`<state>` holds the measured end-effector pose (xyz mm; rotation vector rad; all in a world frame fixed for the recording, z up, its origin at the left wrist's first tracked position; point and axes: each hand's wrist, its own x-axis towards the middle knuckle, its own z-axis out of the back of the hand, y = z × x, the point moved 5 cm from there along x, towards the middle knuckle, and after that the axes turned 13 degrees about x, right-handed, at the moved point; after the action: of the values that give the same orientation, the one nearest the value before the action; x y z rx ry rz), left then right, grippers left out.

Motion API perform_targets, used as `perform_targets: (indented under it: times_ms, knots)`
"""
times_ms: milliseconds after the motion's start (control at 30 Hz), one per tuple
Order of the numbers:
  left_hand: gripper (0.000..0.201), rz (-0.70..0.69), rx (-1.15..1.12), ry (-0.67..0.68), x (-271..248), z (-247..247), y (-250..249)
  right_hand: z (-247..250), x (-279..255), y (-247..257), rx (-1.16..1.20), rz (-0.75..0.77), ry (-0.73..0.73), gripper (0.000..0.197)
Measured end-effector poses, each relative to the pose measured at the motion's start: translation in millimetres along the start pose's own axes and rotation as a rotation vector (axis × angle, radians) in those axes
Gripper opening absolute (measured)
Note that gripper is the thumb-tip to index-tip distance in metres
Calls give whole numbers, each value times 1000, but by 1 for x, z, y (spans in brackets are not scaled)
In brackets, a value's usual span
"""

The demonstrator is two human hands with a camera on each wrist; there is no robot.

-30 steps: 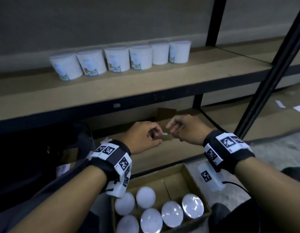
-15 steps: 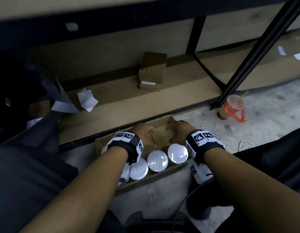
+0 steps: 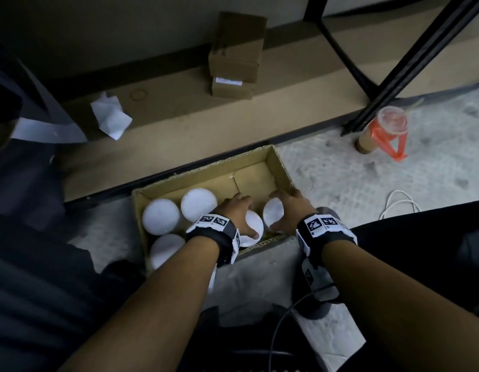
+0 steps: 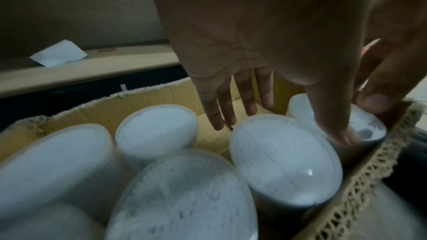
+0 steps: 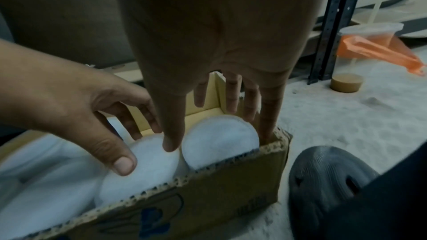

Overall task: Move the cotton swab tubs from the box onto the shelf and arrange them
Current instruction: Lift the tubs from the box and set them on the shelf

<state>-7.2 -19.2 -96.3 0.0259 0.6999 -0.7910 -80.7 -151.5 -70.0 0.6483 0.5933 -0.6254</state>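
An open cardboard box (image 3: 206,167) stands on the floor with several white-lidded cotton swab tubs upright in its left and near parts. My left hand (image 3: 249,217) reaches down over the near middle tub (image 3: 253,229), fingers straight behind its far rim and thumb on its right side. In the left wrist view that hand (image 4: 286,127) spans the tub (image 4: 284,161). My right hand (image 3: 280,208) straddles the right-hand tub (image 3: 272,214). In the right wrist view its (image 5: 203,125) fingers point down past the tub (image 5: 221,141), the little finger by the box wall (image 5: 208,207).
The box's far right part is bare cardboard. Behind it runs the lowest shelf board (image 3: 179,130), holding a small brown carton (image 3: 235,57) and crumpled paper (image 3: 110,119). A black shelf post (image 3: 410,63), a drink cup in an orange bag (image 3: 388,130) and a white cable (image 3: 399,208) stand right.
My view swung down from the shelf row of tubs to the box. Both hands dropped from shelf height into the box and spread over two tubs.
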Motion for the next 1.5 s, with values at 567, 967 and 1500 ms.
perform_targets:
  times_ms: [567,967,1500]
  knots:
    - [92,101,-76,24,18,-32,3,-14,16,-11,-38,24,-118,93]
    - [81,88,-96,7,14,-21,-1,-13,15,-6,-27,13,-111,88]
    - [66,46,-33,-125,-45,97,-13,71,-34,45,-24,21,-162,105]
